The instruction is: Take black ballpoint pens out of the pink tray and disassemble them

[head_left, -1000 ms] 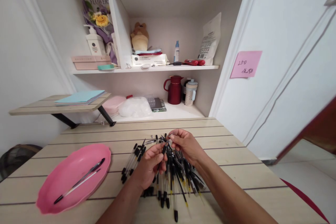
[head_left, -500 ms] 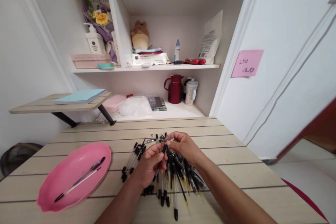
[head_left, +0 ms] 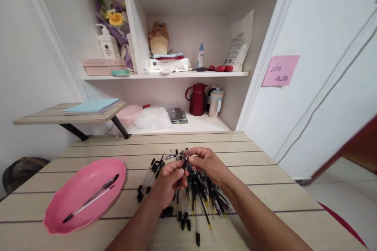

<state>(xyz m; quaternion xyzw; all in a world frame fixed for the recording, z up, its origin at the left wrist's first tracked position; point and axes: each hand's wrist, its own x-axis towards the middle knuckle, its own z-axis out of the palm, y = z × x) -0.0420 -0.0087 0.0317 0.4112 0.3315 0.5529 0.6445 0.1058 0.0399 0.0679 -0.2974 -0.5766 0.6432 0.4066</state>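
Above the pile of pen parts, my left hand (head_left: 169, 180) is closed around a pen (head_left: 185, 162) with a black grip, its metal tip pointing up. My right hand (head_left: 206, 163) has thumb and forefinger pinched at that tip; the exact contact is partly hidden. Beneath both hands lie clear pen barrels, black caps and dark refills (head_left: 203, 194) with yellow ends, loosely heaped. Left of them sits a group of clear pens with black caps (head_left: 150, 178). Just beyond my fingers is a small silvery piece (head_left: 170, 157).
A pink scalloped tray (head_left: 85, 178) at the left holds a black pen (head_left: 97, 194) and a thin white refill (head_left: 94, 202). Behind it stands a small raised shelf (head_left: 38, 114) on black legs. A red jug (head_left: 197, 100) and a cup (head_left: 216, 103) stand at the back.
The right fingers have shifted slightly off the pen's metal tip, so more of it shows. The view has drifted a little; the pile and tray stay as they were.
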